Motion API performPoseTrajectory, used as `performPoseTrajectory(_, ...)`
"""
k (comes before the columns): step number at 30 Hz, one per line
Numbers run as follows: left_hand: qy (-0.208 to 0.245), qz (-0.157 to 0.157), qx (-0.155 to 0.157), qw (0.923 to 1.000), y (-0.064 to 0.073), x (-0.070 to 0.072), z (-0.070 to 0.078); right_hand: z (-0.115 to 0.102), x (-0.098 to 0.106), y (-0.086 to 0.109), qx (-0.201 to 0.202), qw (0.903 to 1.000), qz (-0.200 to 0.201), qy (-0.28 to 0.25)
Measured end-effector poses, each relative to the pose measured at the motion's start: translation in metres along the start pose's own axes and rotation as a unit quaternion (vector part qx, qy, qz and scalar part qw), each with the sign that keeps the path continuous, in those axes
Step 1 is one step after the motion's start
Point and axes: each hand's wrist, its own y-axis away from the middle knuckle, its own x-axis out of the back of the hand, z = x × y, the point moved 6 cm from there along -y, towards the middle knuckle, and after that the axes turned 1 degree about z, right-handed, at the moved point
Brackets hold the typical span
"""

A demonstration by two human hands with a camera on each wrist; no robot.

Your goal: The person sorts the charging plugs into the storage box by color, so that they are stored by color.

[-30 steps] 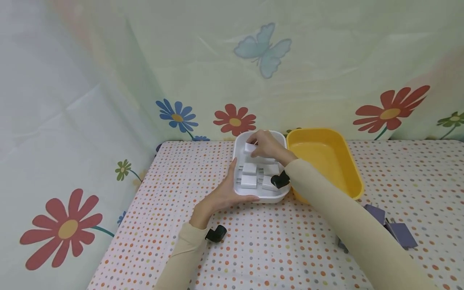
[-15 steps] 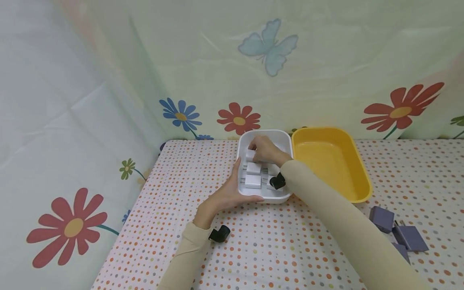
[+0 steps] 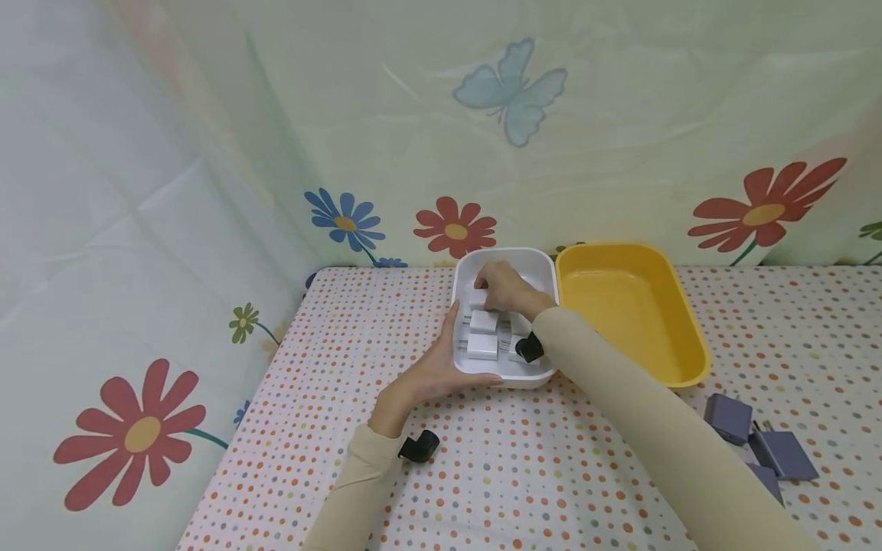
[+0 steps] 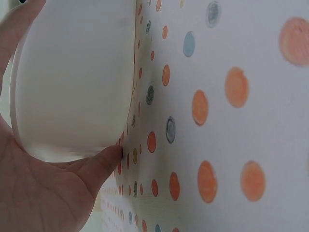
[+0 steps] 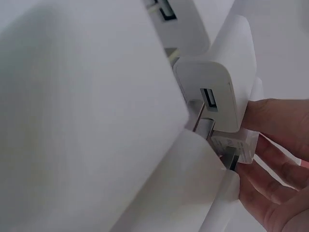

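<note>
Several white USB charger plugs (image 3: 483, 347) lie in rows inside a white tray (image 3: 528, 264). My right hand (image 3: 506, 289) reaches into the tray's far left part and pinches one white charger (image 5: 236, 148) between thumb and fingers. Metal prongs and USB ports show on the neighbouring chargers (image 5: 212, 92) in the right wrist view. The left hand (image 3: 434, 371) rests at the tray's near left corner, fingers straight along the left side and thumb stretched along the front. My right wrist and its black camera hide part of the right row.
A yellow tray (image 3: 620, 314) stands against the white tray's right side. Several purple-grey chargers with prongs (image 3: 784, 455) lie on the dotted tablecloth (image 3: 524, 467) at the right, partly behind my right sleeve (image 3: 641, 413). A flowered curtain (image 3: 386, 115) hangs behind the table.
My right hand has lowered the white charger slightly toward the near row within the tray. The left hand keeps its place at the corner. The head view has shifted a little.
</note>
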Motion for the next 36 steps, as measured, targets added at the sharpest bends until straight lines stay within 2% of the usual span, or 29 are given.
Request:
performPoseTrajectory(6, -0.011, 0.004, 0.008, 0.9999, 0.001, 0.000, -0.001, -0.003, 0.004, 0.005, 0.010, 0.9999, -0.006, 0.001)
performPoseTrajectory(10, -0.018, 0.009, 0.018, 0.9996, 0.002, 0.000, -0.001, -0.011, 0.014, 0.015, 0.021, 0.9998, -0.001, 0.005)
performPoseTrajectory(15, -0.015, 0.013, 0.025, 0.9995, 0.003, 0.001, -0.003, -0.025, 0.030, 0.036, 0.065, 0.9976, 0.005, 0.024)
performPoseTrajectory(19, -0.005, 0.009, 0.022, 0.9997, 0.003, -0.002, -0.002, -0.033, 0.053, 0.068, 0.111, 0.9928, 0.022, 0.039)
performPoseTrajectory(23, -0.002, 0.006, 0.011, 0.9999, 0.002, -0.004, 0.000, -0.034, 0.081, 0.110, 0.124, 0.9912, 0.042, 0.018)
performPoseTrajectory(27, -0.012, 0.009, 0.004, 0.9999, 0.002, -0.003, 0.001, -0.026, 0.098, 0.153, 0.139, 0.9880, 0.065, 0.015)
performPoseTrajectory(32, -0.019, 0.010, 0.003, 0.9998, 0.002, -0.004, 0.003, -0.008, 0.095, 0.199, 0.158, 0.9831, 0.085, 0.036)
performPoseTrajectory(36, -0.018, 0.013, 0.009, 0.9997, 0.003, -0.005, 0.003, 0.010, 0.084, 0.231, 0.119, 0.9901, 0.063, 0.038)
